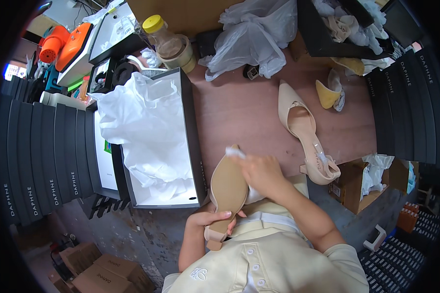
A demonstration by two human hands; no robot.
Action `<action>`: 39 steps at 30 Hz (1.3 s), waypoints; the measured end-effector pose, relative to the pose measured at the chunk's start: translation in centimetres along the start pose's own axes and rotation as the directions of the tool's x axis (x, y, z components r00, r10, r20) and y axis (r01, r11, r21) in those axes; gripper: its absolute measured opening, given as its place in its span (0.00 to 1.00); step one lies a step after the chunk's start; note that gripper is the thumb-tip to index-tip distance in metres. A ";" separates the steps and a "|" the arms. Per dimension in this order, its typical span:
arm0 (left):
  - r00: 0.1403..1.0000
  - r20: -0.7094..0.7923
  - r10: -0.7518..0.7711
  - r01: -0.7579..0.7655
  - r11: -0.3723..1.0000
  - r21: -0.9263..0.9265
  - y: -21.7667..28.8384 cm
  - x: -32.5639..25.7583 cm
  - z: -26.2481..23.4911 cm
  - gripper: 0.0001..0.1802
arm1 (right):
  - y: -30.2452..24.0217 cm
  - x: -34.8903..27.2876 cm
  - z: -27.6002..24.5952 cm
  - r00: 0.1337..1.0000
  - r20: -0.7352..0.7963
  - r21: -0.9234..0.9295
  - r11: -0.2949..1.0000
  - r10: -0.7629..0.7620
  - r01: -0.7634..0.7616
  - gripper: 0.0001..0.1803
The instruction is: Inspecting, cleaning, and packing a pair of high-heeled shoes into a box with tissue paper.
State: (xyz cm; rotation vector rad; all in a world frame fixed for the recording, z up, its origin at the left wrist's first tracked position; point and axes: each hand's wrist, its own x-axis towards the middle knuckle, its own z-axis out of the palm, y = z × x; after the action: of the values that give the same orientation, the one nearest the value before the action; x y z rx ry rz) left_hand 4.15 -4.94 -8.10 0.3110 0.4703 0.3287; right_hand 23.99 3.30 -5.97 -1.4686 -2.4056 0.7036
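A beige slingback shoe [228, 188] is held sole-up at the near edge of a reddish-brown worktable [239, 110], its pointed toe aimed away from the worker. The left hand [215, 219] grips the shoe at its block heel, fingers wrapped around the back, forearm bent in from below. The right hand [261, 172] lies curled against the shoe's right side, pressing a scrap of white material [235, 152] to the sole near the toe; the arm crosses in from the lower right.

The matching shoe [303, 129] lies upright on the table to the right, well apart. To the left sits an open black shoebox [190, 132] lined with crumpled white tissue paper [144, 132]. Stacks of black boxes with white lettering on their ends [49, 151] stand at far left, and another stack [408, 107] at far right. Crumpled clear plastic bags [254, 36] lie at the table's far side, beside a yellow-capped jar [164, 36]. Brown cartons [105, 273] sit on the floor at lower left.
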 end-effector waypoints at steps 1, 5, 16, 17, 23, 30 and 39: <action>1.000 -0.015 -0.011 0.011 1.000 -0.011 -0.1 0.0 0.0 0.26 | -0.5 -1.1 -0.2 0.999 0.043 0.006 1.000 -0.021 0.021 0.21; 0.999 -0.037 -0.014 0.010 0.994 -0.112 0.1 0.0 0.5 0.27 | 0.9 1.3 0.4 0.991 -0.077 -0.004 0.994 0.107 -0.107 0.21; 0.999 0.045 0.003 -0.004 1.000 0.014 -0.1 0.1 0.3 0.25 | 2.1 2.0 0.4 0.996 -0.076 0.033 0.998 0.047 -0.045 0.19; 0.999 0.037 0.002 -0.002 1.000 0.000 -0.1 0.1 0.3 0.25 | 1.2 1.2 0.3 0.994 -0.079 0.051 0.996 -0.075 0.079 0.19; 1.000 -0.006 0.002 -0.002 0.992 0.130 0.1 0.6 0.4 0.25 | 0.3 -0.1 0.2 0.993 0.105 -0.077 0.995 -0.049 0.057 0.19; 0.987 -0.005 0.162 -0.161 0.978 -0.136 -1.3 0.5 1.0 0.45 | -4.1 -4.3 -11.9 0.885 -0.416 0.291 0.891 -0.211 0.349 0.21; 0.895 0.270 0.354 -0.373 0.928 0.018 1.4 4.4 5.1 0.67 | 19.6 -5.2 -23.1 0.724 -0.688 -0.564 0.667 -0.054 -0.486 0.20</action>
State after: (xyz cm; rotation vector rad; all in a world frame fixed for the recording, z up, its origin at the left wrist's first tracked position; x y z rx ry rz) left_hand 9.99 -3.09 -4.97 0.5062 0.1581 0.6294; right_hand 51.58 12.63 4.00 -1.8801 -1.9455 -0.7868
